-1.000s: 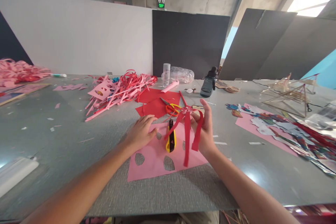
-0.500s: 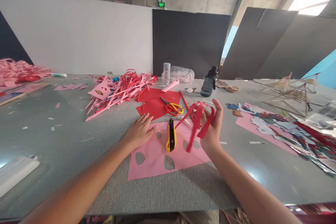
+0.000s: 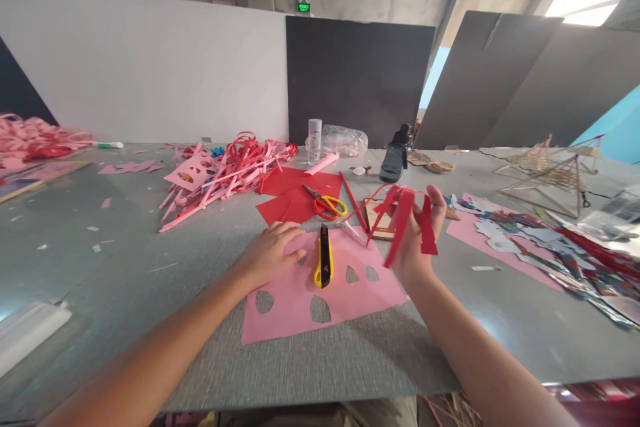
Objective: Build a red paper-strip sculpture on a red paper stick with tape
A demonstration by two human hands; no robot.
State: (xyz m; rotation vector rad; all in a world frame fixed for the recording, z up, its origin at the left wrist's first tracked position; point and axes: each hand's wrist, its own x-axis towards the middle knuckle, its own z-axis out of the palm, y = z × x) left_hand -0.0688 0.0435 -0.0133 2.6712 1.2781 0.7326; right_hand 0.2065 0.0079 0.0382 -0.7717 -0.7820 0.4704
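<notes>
My right hand (image 3: 416,240) is raised above the table, fingers closed on a red paper cutout (image 3: 403,217) whose long strips dangle and swing. My left hand (image 3: 273,251) lies flat, fingers spread, on the upper left part of a pink paper sheet (image 3: 300,300) with several arch-shaped holes cut in it. A yellow and black utility knife (image 3: 323,257) lies on that sheet, just right of my left hand. Beyond it, orange-handled scissors (image 3: 327,203) rest on red paper sheets (image 3: 290,197).
A heap of pink and red paper strips (image 3: 225,170) lies at the back left. A clear bottle (image 3: 315,141), a plastic bag (image 3: 343,140) and a dark water bottle (image 3: 393,157) stand behind. Coloured cutouts on pink paper (image 3: 505,233) and a stick frame (image 3: 547,177) fill the right side.
My right hand has carried the red cutout up and to the right, off the pink sheet. My left hand has stayed pressed on the sheet.
</notes>
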